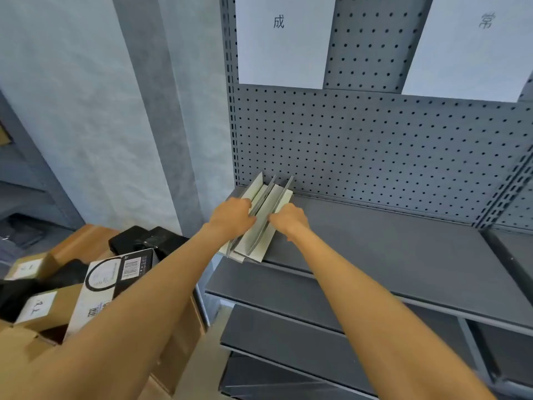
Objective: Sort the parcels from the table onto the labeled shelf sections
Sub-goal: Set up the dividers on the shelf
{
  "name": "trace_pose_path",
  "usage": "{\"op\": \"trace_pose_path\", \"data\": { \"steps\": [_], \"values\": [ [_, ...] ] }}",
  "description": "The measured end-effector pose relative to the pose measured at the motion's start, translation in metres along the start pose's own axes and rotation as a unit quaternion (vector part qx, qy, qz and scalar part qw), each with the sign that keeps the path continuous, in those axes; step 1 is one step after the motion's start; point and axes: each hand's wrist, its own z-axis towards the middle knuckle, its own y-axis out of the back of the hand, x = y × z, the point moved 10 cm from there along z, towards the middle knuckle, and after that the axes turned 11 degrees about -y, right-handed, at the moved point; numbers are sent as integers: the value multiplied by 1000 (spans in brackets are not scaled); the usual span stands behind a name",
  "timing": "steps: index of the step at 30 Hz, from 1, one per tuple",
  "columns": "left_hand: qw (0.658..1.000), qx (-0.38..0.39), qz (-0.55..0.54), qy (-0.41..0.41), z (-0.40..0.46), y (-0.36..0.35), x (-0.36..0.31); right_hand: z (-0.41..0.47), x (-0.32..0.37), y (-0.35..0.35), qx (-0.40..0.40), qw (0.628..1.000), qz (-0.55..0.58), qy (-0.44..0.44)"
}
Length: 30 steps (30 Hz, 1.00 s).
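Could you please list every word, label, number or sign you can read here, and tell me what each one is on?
"成": left white sheet on the shelf's pegboard back.
"常": right white sheet on the same back.
Barcode and print on the white box: too small to read.
Handwritten marks on labels of the two brown boxes: not legible.

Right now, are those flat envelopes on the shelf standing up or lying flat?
Standing up on their edges. The flat envelopes lean in a row on the shelf, steadied by the left hand and right hand.
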Motion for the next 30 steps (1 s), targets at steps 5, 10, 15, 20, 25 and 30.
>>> {"op": "trace_pose_path", "data": {
  "steps": [5, 10, 15, 20, 25, 30],
  "values": [
    [999, 15, -5, 40, 0, -15, 10, 6, -1, -17, 39, 995, 83, -39],
    [998, 42, 6, 56, 0, -26, 14, 5, 3, -24, 28, 995, 86, -45],
    [998, 15, 39, 45, 1, -29, 12, 4, -1, -35, 17, 993, 97, -63],
    [999, -10, 20, 42, -2, -31, 9, 2, -8, -25, -36, 993, 88, -70],
    [999, -23, -7, 29, -5, -26, -8, -4, -24, 0, -77, 992, 53, -80],
    [998, -53, -27, -4, -6, -13, -40, -18, -48, 42, -134, 987, 17, -83]
  ]
}}
